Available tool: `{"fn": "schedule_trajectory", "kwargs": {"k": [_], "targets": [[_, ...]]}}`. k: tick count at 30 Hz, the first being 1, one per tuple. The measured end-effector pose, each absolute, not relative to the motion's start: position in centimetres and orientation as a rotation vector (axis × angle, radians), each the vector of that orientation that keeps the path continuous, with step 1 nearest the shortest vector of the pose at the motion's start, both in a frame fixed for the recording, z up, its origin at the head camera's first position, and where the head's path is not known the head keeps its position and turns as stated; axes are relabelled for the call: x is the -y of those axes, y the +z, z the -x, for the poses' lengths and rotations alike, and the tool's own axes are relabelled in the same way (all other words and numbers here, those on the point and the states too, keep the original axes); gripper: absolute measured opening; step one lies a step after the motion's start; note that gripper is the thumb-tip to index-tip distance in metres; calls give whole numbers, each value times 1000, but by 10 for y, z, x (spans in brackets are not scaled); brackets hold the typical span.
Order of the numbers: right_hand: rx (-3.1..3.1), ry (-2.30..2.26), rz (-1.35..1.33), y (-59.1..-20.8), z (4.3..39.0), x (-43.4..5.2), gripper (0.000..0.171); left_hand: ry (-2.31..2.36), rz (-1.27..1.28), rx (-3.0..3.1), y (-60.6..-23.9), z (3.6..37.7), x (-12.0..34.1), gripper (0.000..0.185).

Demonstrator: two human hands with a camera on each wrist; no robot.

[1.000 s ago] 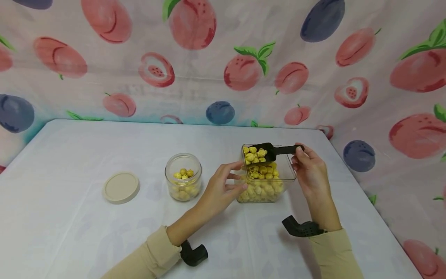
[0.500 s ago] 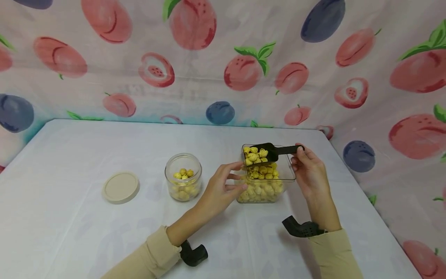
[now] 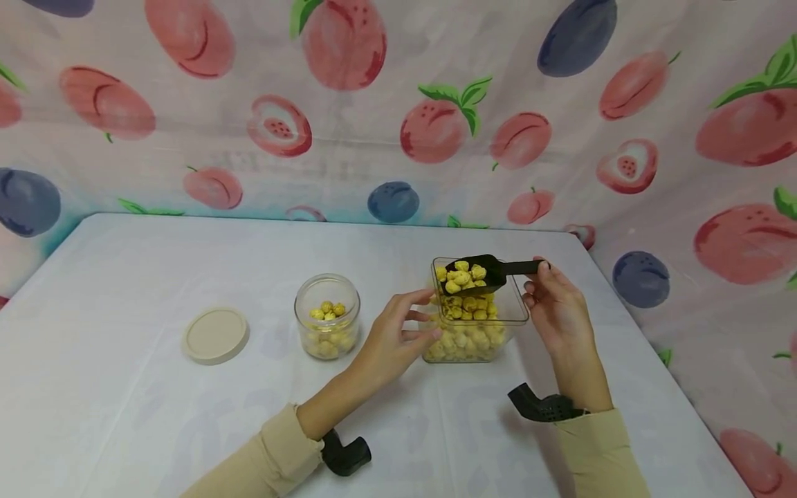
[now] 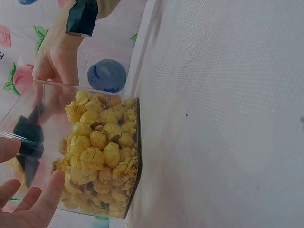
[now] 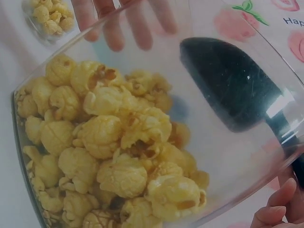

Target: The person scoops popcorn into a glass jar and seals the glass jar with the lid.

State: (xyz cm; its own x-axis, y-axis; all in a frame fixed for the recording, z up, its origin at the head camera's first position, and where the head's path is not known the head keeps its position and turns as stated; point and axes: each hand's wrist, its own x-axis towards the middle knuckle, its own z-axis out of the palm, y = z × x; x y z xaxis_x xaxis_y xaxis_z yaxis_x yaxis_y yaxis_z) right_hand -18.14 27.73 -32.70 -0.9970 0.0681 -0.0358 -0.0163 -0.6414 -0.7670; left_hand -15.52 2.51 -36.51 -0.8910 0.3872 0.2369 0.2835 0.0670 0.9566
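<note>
A clear square container half full of yellow popcorn stands right of the table's middle. My left hand rests its thumb and fairly straight fingers against the container's left wall. My right hand pinches the handle of a black scoop loaded with popcorn, held just above the container's far rim. In the right wrist view the scoop shows through the clear wall above the popcorn, with my right fingertips at the lower corner.
A small round glass jar with some popcorn in it stands open left of my left hand. Its beige lid lies flat further left. The white table ends at a fruit-print cloth backdrop behind and to the right.
The loaded scoop has shifted slightly right and up over the container. My left hand has stayed against the container wall.
</note>
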Motion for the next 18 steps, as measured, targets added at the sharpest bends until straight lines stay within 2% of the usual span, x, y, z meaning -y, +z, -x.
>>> {"fn": "schedule_trajectory", "kwargs": {"k": [18], "targets": [[1369,2746,185,-322,179,-268,10,1970,-706,-2232,-365,156,-24,54]]}}
